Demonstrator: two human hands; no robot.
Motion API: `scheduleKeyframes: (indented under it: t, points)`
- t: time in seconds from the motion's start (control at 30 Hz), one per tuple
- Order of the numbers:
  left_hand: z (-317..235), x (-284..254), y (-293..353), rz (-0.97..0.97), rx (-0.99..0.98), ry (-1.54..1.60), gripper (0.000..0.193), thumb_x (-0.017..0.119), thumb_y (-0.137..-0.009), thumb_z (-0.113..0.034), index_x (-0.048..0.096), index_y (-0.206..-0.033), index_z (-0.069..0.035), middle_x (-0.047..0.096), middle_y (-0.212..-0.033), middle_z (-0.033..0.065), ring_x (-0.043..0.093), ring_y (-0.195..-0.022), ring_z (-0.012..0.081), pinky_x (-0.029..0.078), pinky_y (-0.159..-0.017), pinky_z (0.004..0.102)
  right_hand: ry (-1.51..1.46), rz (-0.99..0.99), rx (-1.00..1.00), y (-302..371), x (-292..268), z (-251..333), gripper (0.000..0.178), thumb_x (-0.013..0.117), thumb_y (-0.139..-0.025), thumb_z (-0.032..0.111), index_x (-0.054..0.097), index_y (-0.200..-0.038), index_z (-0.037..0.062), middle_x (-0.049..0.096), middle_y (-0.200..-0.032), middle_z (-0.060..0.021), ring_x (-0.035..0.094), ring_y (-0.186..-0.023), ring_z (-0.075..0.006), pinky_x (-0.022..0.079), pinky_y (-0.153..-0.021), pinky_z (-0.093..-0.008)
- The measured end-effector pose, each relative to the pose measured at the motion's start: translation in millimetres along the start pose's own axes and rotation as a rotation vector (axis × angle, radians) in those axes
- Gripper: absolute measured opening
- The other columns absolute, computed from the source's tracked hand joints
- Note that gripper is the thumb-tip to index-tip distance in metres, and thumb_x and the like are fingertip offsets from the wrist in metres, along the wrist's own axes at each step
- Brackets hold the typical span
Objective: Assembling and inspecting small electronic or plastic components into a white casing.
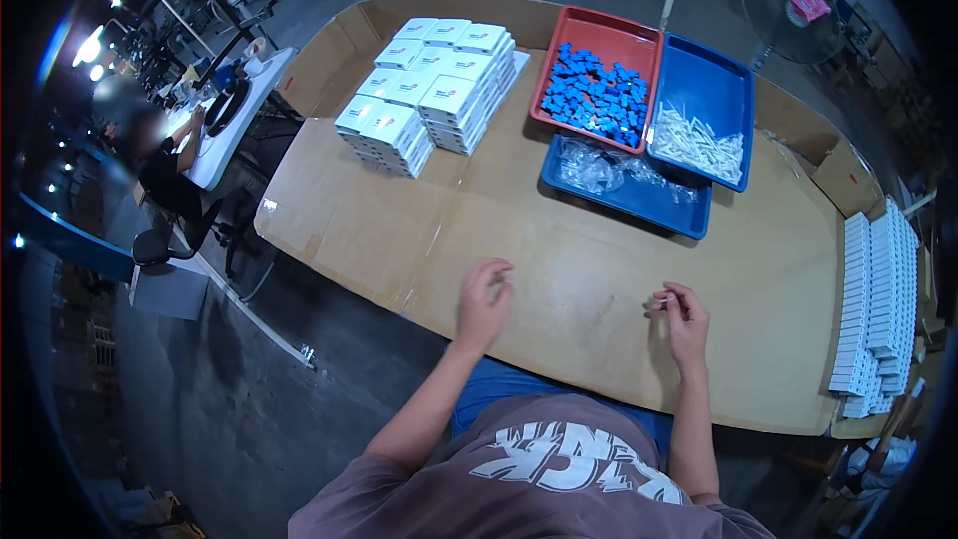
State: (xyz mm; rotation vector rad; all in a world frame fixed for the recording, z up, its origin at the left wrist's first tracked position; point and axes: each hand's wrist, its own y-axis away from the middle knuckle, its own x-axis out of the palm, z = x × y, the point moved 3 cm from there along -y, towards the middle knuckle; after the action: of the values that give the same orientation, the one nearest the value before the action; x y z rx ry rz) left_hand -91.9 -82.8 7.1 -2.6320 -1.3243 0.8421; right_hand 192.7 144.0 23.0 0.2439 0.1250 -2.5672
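While both hands hover low over the cardboard-covered table (584, 334), they stand well apart, with bare cardboard between them. The left hand (482, 309) has its thumb and fingers curled toward one another; the right hand (686, 324) is bent with its fingertips drawn close, pointing toward ten o'clock. I cannot tell whether either pinches something small.

Taking twelve o'clock as straight away from the person, the nearest container is the lower blue tray (639, 215), with clear plastic bags (591, 165) in it. It lies at about half past twelve from the middle of the gap between the hands. Its long axis runs from roughly half past nine to half past three, and its near edge comes closer to the right hand than to the left.

Overlapping the far side of that tray, the red tray (605, 32) of blue plastic bits (599, 90) sits toward eleven from the right hand, and the upper blue tray (707, 75) of white sticks (696, 145) toward twelve. The big stack of white boxes (429, 80) lies toward half past eleven from the left hand; a second stack (873, 299) stands at three from the right.
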Motion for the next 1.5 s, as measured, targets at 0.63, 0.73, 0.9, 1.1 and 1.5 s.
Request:
scheduleKeyframes:
  t: [0.63,0.73,0.9,1.1,1.5]
  points:
    - [66,-77,-33,-0.288,-0.294,-0.468,0.048,0.073,-0.085,-0.009,0.06,-0.131,-0.004,0.049,-0.144,0.0189,0.043,-0.138,0.0393,0.033,-0.115,0.052,0.145,0.583,-0.261,-491,306,186,0.057,0.049,-0.11,0.044,0.054,-0.148,0.0017,0.059,-0.146,-0.013,0.052,-0.137,-0.0222,0.036,-0.118,-0.0375]
    - [74,-77,-35,-0.263,-0.346,-0.469,0.048,0.073,-0.084,-0.009,0.06,-0.131,-0.004,0.048,-0.147,0.0191,0.04,-0.142,0.0394,0.033,-0.116,0.053,0.167,0.697,0.002,-561,365,171,0.07,0.042,-0.109,0.058,0.049,-0.152,0.0023,0.057,-0.148,-0.0125,0.051,-0.139,-0.0239,0.038,-0.119,-0.0391]
    - [79,-79,-35,-0.266,-0.397,-0.398,0.045,0.072,-0.084,-0.008,0.062,-0.128,-0.004,0.05,-0.146,0.0194,0.043,-0.141,0.0416,0.033,-0.116,0.0535,0.218,0.908,0.234,-612,421,135,0.078,0.04,-0.106,0.066,0.05,-0.152,0.0034,0.059,-0.147,-0.011,0.055,-0.136,-0.0218,0.045,-0.113,-0.0373]
    - [78,-82,-41,-0.183,-0.42,-0.427,0.045,0.071,-0.082,-0.009,0.062,-0.126,-0.004,0.053,-0.143,0.021,0.045,-0.139,0.0436,0.033,-0.116,0.0549,0.695,1.045,0.12,-642,440,108,0.053,0.053,-0.106,0.04,0.06,-0.145,0.0045,0.07,-0.131,-0.0103,0.072,-0.109,-0.0196,0.058,-0.092,-0.0353]
    - [84,-79,-38,-0.18,-0.432,-0.41,0.047,0.07,-0.082,-0.01,0.06,-0.128,-0.006,0.054,-0.143,0.0208,0.044,-0.14,0.0439,0.031,-0.117,0.056,0.747,1.116,-0.067,-667,463,91,0.052,0.07,-0.097,0.033,0.065,-0.139,0.0034,0.072,-0.129,-0.0105,0.071,-0.109,-0.0189,0.058,-0.095,-0.037]
